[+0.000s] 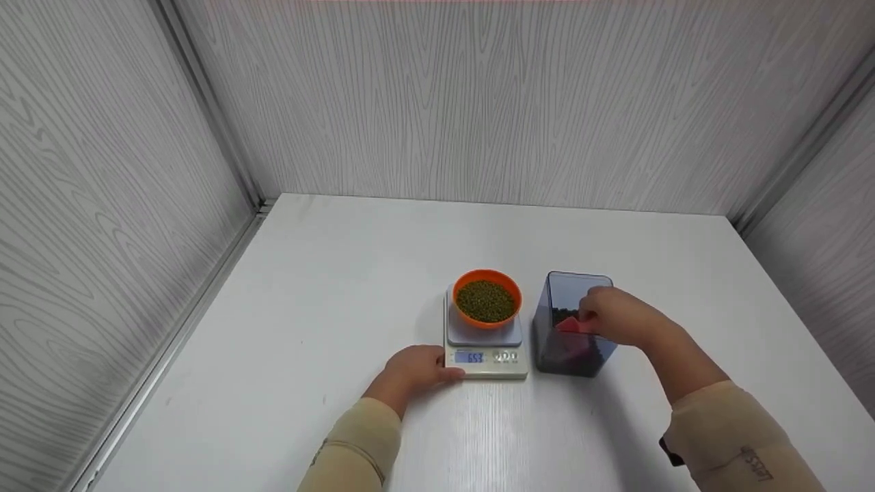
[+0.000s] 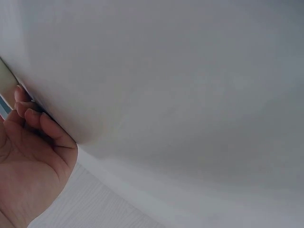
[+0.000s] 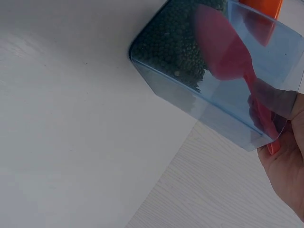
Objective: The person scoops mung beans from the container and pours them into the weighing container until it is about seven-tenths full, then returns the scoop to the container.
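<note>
A white digital kitchen scale [image 1: 489, 372] carries an orange bowl [image 1: 487, 324] filled with small green beans [image 1: 485, 301]. Digits that look like 653 show on its display. With thumb and fingers my left hand [image 1: 413, 369] holds the scale's near left corner. Right of the scale stands a clear bluish plastic container [image 1: 567, 359], part filled with dark green beans [image 3: 166, 47]. My right hand [image 1: 618, 318] reaches into the container's top and grips a red scoop [image 3: 223, 45] by its handle. Through the container wall the scoop's head shows close to the beans.
Everything stands on a white table [image 1: 342, 273]. Grey wood-grain panels enclose it at the back [image 1: 478, 102], the left [image 1: 89, 205] and the right [image 1: 827, 205]. The container stands close beside the scale, with a narrow gap between them.
</note>
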The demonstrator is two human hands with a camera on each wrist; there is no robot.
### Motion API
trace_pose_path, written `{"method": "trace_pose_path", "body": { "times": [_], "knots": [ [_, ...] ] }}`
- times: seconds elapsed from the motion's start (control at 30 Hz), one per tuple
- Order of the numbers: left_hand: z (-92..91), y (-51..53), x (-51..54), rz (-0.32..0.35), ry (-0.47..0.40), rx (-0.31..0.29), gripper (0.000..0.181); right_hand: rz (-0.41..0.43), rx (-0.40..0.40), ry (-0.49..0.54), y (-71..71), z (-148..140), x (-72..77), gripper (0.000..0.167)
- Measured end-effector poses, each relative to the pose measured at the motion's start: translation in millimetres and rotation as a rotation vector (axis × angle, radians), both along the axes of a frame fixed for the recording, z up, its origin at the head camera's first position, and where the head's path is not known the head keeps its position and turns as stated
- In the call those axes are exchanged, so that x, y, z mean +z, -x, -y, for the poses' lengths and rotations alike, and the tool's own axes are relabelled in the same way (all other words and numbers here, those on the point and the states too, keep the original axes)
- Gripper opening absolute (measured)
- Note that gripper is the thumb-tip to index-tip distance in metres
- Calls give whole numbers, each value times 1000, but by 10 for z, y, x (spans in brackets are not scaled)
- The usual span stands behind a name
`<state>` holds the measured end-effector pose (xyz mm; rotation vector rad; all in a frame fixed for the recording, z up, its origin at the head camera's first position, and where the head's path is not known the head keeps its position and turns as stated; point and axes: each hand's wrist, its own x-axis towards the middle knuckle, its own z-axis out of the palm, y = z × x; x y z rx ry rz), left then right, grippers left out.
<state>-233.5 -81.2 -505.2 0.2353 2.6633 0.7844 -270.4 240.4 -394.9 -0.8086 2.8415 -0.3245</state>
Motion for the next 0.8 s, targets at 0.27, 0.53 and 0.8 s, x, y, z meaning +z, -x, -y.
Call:
{"method": "trace_pose_path", "body": {
  "times": [0.27, 0.53, 0.8],
  "knots": [
    [-3, -10, 25, -4, 12, -2, 39, 9, -4, 38, 16, -6, -31, 3],
    [-19, -13, 22, 13, 7, 11, 40, -12, 22, 71, 15, -59, -11, 8],
    [-13, -14, 38, -11, 25, -12, 41, -27, 15, 124, -9, -133, 44, 10]
  ]
}}
